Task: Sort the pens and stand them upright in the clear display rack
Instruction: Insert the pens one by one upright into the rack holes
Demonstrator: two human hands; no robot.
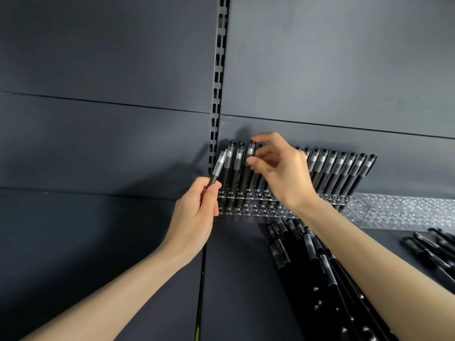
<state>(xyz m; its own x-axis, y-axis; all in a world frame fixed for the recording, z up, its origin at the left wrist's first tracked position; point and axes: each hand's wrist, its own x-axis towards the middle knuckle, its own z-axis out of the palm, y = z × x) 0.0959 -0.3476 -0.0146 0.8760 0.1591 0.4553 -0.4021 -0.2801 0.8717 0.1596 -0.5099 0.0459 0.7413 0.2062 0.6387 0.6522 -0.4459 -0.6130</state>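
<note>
Head view: I look down my two bare forearms at a dark grey shelf and its grey back panel; a slotted upright runs down the panel between my hands
Left hand: my thumb and fingers are closed around the lower end of a black pen with a clear cap; the pen tilts up and to the right, its cap just beside the leftmost standing pens, and I cannot tell whether it touches them
Right hand: my thumb and forefinger pinch the cap end of another black pen that stands in the back row; my other fingers are curled loosely behind it
Clear display rack: it sits on the shelf against the back panel, its top drilled with rows of round holes; the right part holds no pens
Standing pens: a few at the left end, a longer row to the right of my right hand, all leaning slightly right; my hand hides the ones between
Loose pens: a bundle lies flat on the shelf under my right forearm; a smaller group lies near the right edge
</note>
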